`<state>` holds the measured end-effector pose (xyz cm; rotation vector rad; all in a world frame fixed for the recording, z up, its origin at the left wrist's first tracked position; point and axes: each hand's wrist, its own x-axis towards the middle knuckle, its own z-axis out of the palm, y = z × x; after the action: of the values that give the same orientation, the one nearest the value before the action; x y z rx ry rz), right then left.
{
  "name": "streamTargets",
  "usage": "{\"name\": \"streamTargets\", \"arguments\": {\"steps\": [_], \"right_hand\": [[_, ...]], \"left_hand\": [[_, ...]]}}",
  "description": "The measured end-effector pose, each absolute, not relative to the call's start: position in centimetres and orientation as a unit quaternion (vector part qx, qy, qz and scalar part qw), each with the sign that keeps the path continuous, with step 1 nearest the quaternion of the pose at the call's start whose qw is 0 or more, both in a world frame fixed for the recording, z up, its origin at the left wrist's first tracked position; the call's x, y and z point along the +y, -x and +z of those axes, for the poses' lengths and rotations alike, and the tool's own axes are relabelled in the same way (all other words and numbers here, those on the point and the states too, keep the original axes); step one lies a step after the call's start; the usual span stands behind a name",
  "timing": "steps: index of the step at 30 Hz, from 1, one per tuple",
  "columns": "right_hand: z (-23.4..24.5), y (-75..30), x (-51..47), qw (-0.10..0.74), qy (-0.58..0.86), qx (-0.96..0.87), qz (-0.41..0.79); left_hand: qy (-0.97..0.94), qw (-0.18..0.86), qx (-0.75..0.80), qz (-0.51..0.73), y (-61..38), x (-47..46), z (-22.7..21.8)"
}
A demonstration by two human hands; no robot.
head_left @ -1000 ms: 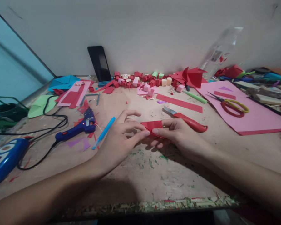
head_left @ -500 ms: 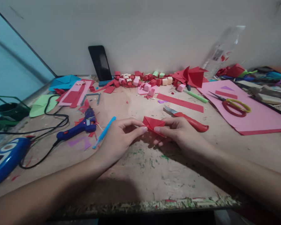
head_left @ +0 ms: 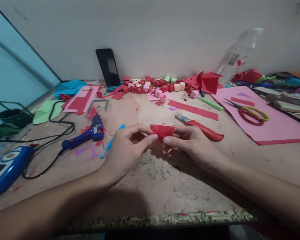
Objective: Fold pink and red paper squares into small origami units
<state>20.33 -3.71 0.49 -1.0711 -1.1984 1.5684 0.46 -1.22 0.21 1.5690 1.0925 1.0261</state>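
A small piece of folded red paper [head_left: 163, 130] is held up over the middle of the table, with crease lines running across its face. My left hand [head_left: 131, 143] pinches its left side between thumb and fingers. On the other side, my right hand [head_left: 186, 140] grips it the same way, thumb in front and fingers behind. Just beyond my right hand lies a knife with a red handle [head_left: 206, 131]. A blue stick-like tool [head_left: 112, 140] rests on the table beside my left hand, partly hidden by it.
A blue glue gun [head_left: 83, 137] with a black cord lies left. Scissors [head_left: 252, 114] rest on pink paper [head_left: 277, 125] at right. Small paper cubes [head_left: 162, 87] line the wall between a phone [head_left: 108, 67] and a plastic bottle [head_left: 240, 56]. A red strip [head_left: 193, 110] lies ahead.
The folded red paper has turned slightly, and its top edge now looks more level. Both hands keep their pinch on it, with the fingers shifted a little.
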Motion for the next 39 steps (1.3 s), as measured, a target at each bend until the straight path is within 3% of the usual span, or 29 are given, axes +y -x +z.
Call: {"name": "streamTargets", "arguments": {"steps": [16,20,24,27,34,39], "right_hand": [[0.72,-19.94,-3.93,0.435,0.472,-0.517,0.566],[0.75,-19.94,-3.98,0.435,0.47,-0.517,0.568],[0.87,-19.82,-4.02,0.446,0.462,-0.513,0.57],[0.81,-19.79,-3.99,0.449,0.459,-0.51,0.573],[-0.05,-20.44,-3.5,0.529,0.447,-0.475,0.543],[0.36,-20.35,-3.47,0.509,0.48,-0.499,0.511]], "left_hand": [[-0.686,0.426,0.409,0.425,-0.41,-1.56,-0.02],[-0.623,0.504,0.389,0.454,-0.67,-1.26,0.03],[-0.608,0.586,0.374,0.384,-0.75,-1.04,0.18],[-0.638,0.567,0.389,0.347,-0.69,-1.12,0.32],[-0.616,0.533,0.426,0.393,-0.57,-0.94,0.74],[-0.609,0.54,0.422,0.399,-0.66,-0.93,0.66]]}}
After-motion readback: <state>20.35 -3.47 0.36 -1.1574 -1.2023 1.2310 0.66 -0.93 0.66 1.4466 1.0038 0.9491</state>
